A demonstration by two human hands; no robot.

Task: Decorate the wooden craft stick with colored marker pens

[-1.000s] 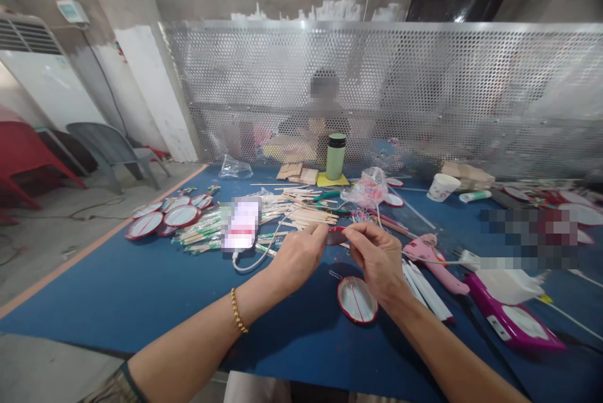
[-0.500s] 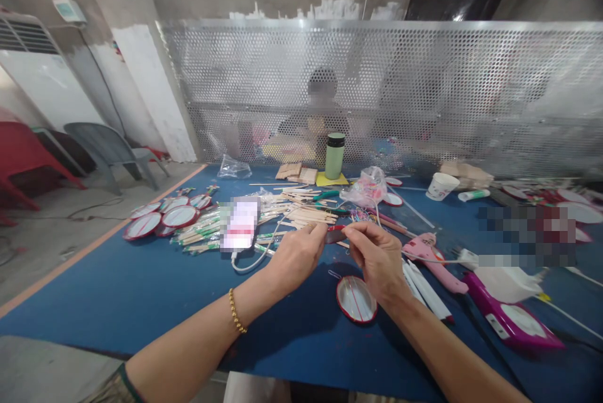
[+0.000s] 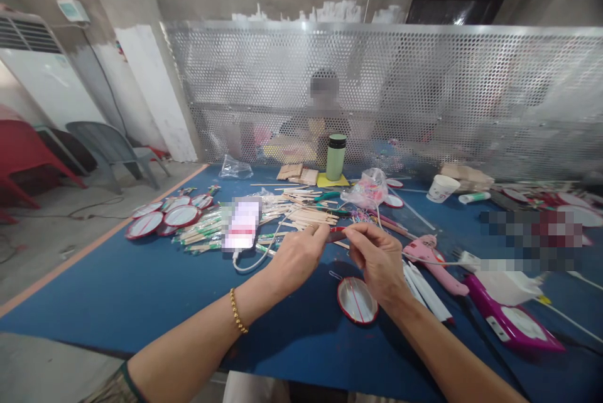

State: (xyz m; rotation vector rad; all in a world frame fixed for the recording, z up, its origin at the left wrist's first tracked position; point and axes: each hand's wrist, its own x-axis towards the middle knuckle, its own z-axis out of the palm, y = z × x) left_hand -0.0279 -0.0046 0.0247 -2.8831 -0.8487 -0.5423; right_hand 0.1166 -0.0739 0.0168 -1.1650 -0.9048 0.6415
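Above the blue table, my left hand (image 3: 301,258) and my right hand (image 3: 377,258) pinch opposite ends of a small red-edged piece (image 3: 336,235). It is seen nearly edge-on, and the fingers cover its ends, so its full shape is hidden. Below my right hand a round, red-rimmed disc (image 3: 357,301) lies flat, with a red line across its pale face and a small loop at its top. Wooden sticks (image 3: 306,214) are spread behind my hands. Just right of my right hand is a pink glue gun (image 3: 436,265).
A phone (image 3: 242,224) on a white cable stands left of my hands, by wrapped sticks (image 3: 202,227). Several red-rimmed discs (image 3: 181,216) are piled farther left. A green tumbler (image 3: 336,158), paper cup (image 3: 443,188) and purple power strip (image 3: 513,321) stand around. Behind a perforated metal screen (image 3: 400,95) sits a person.
The view has shifted very slightly. Both hands keep the same pinch on the red-edged piece, and nothing on the table has visibly moved.
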